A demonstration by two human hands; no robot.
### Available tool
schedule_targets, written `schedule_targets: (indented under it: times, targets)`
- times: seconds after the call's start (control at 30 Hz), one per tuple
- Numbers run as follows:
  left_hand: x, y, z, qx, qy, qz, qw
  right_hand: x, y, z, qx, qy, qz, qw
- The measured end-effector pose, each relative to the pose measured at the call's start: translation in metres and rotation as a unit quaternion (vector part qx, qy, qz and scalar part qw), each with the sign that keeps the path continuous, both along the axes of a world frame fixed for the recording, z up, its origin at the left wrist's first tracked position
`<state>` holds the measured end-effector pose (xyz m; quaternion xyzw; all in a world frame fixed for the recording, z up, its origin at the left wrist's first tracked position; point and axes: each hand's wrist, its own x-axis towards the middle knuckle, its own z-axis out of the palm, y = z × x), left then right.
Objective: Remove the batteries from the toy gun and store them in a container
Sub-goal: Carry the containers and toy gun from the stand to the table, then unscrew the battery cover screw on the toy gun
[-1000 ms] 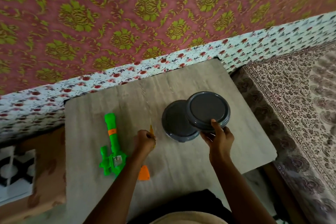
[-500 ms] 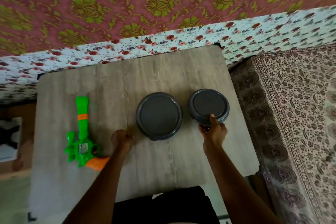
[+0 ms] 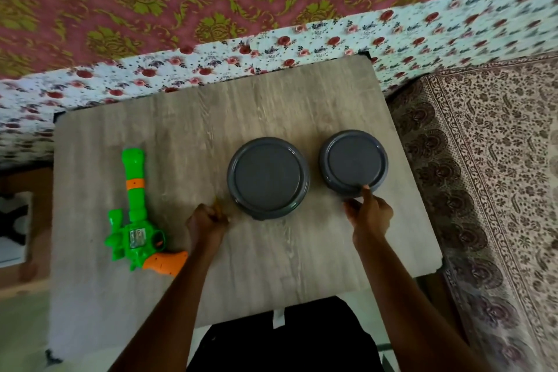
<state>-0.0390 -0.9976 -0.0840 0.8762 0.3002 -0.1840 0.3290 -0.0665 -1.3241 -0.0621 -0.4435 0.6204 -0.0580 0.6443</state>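
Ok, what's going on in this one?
A person works at a wooden table. The right hand grips the near edge of the smaller grey container, thumb on its lid. The left hand is curled round a thin yellowish item, too small to identify, beside the larger grey container. The green toy gun lies at the left with no hand on it; no batteries show.

Wooden table (image 3: 271,266). Green-and-orange toy gun (image 3: 136,220) lies flat at left, barrel pointing away. Larger container (image 3: 268,177) at centre, smaller container (image 3: 353,161) just right, both grey, lidded. Right hand (image 3: 370,214) grips smaller container's near edge, thumb on lid. Left hand (image 3: 206,222) fisted round thin yellow item (image 3: 216,207).
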Motion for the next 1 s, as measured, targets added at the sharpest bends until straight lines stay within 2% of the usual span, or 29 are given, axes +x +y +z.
schedule_targets:
  times: [0.1, 0.2, 0.33, 0.43, 0.57, 0.73, 0.9, 1.0]
  targets:
    - [-0.005, 0.003, -0.004, -0.002, -0.029, -0.017, 0.999, -0.018, 0.02, 0.005, -0.047, -0.002, 0.045, 0.998]
    - [-0.016, -0.001, -0.015, 0.012, -0.077, -0.028, 0.997, -0.04, 0.049, -0.003, -0.121, -0.027, 0.16, 0.979]
    - [-0.031, -0.013, -0.026, 0.029, -0.154, -0.018, 0.987, -0.059, 0.081, -0.024, -0.252, -0.063, 0.357, 0.897]
    - [-0.038, -0.011, -0.044, 0.017, -0.205, -0.014, 0.978, -0.064, 0.096, -0.043, -0.325, -0.12, 0.427, 0.835]
    - [-0.045, -0.009, -0.052, 0.004, -0.278, 0.005, 0.961, -0.066, 0.098, -0.058, -0.408, -0.176, 0.431, 0.785]
    - [-0.066, -0.012, -0.079, 0.005, -0.313, -0.016, 0.949, -0.073, 0.091, -0.083, -0.49, -0.228, 0.436, 0.719]
    - [-0.083, -0.01, -0.064, 0.026, -0.338, -0.022, 0.941, -0.073, 0.096, -0.073, -0.513, -0.251, 0.471, 0.672]
    - [-0.093, -0.014, -0.07, 0.041, -0.352, -0.03, 0.934, -0.081, 0.095, -0.085, -0.535, -0.252, 0.503, 0.63]
